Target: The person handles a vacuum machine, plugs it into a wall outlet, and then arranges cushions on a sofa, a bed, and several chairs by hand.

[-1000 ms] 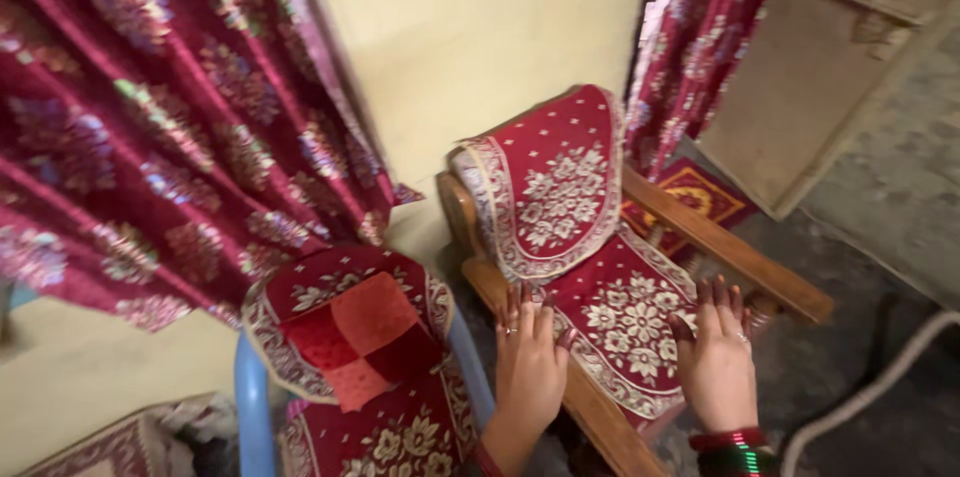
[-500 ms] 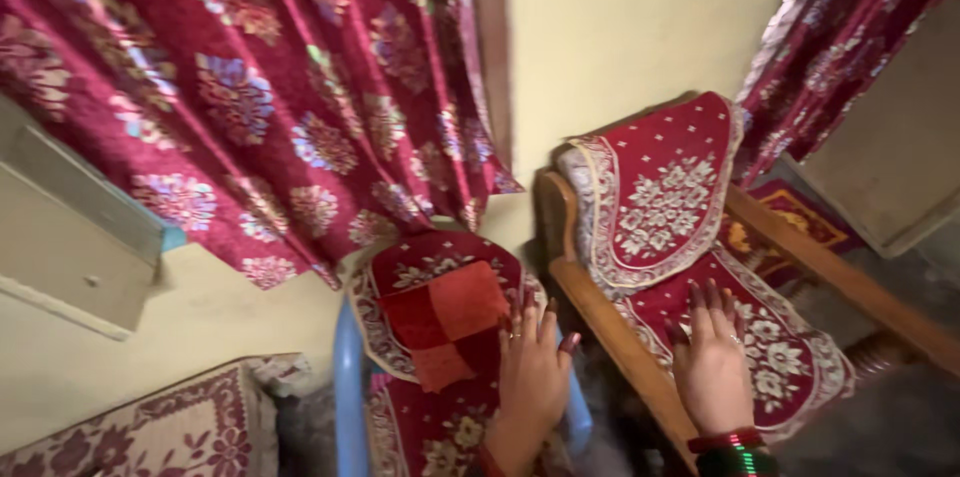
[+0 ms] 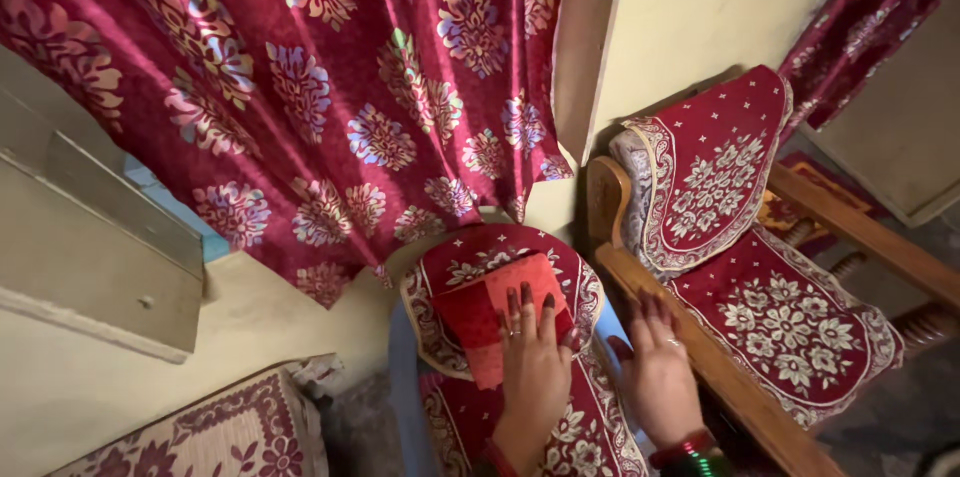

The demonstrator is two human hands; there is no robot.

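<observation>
left hand [image 3: 533,369] flat, fingers spread, on red patchwork cloth [image 3: 497,317] lying on blue chair [image 3: 412,407] back | right hand [image 3: 657,377] open, empty, beside it | risk: smooth cloth may slide off rounded back | wooden armchair [image 3: 735,387] embroidered; curtain [image 3: 300,107] floral, glossy

Both hands reach forward and down from the bottom edge of the head view, palms facing down and backs toward the camera. The left hand [image 3: 533,365] lies flat with its fingers straight, close together and pointing up the frame, a ring on one finger. The right hand [image 3: 657,375] sits just beside it, fingers slightly spread, also ringed, with red and green bangles at the wrist.
</observation>
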